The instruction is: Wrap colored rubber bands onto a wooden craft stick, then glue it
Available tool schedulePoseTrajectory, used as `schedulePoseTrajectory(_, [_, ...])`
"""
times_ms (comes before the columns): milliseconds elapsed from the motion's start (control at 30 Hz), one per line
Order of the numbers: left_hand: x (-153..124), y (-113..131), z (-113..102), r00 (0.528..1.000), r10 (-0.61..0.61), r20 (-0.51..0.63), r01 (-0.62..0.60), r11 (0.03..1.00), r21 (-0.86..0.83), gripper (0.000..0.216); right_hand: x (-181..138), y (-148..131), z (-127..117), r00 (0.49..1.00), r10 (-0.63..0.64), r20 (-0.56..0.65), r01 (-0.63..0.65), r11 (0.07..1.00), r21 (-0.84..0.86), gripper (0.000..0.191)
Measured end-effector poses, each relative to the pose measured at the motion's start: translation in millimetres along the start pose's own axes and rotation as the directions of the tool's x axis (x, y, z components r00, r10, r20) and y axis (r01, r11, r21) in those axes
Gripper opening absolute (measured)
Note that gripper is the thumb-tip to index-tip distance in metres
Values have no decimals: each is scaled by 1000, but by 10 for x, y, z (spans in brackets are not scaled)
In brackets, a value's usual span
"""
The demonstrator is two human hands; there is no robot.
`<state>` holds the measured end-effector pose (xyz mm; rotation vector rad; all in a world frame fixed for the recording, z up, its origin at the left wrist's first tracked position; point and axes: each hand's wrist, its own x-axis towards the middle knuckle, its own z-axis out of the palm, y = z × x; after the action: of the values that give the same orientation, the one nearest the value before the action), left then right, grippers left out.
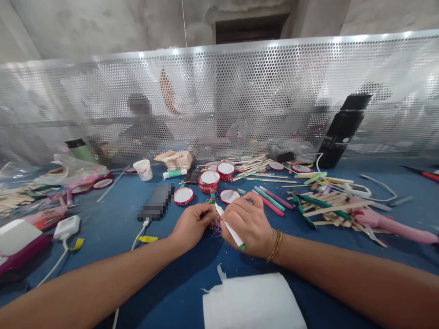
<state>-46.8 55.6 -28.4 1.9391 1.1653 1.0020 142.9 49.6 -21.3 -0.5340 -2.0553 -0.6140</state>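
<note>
My right hand is closed around a white marker with a green end, its tip pointing away from me and toward my other hand. Between thumb and fingers, my left hand pinches a narrow stick with green and red bands, which stands up beyond the fingertips. The marker's tip is close to the stick's lower part; whether they touch I cannot tell. Purple thread lies below the fingers. Just beyond the hands are round red-rimmed pieces with white faces, one at the left and another at the right.
Folded white cloth lies at the near edge. Coloured markers, wooden sticks, green-handled pliers and a pink glue gun are right. A phone and paper cup are left. Behind stands a perforated metal panel.
</note>
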Motion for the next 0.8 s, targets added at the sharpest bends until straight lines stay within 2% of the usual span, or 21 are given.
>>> schedulePoseTrajectory(600, [-6,46,-8,1000,-13,-6,14,998,65,25,18,9,5,999,-14,31,14,1000,-10,11])
schedulePoseTrajectory(800, [1,22,-2,1000,-3,-5,3,999,53,24,0,17,3,1000,8,26,-6,998,-63,15])
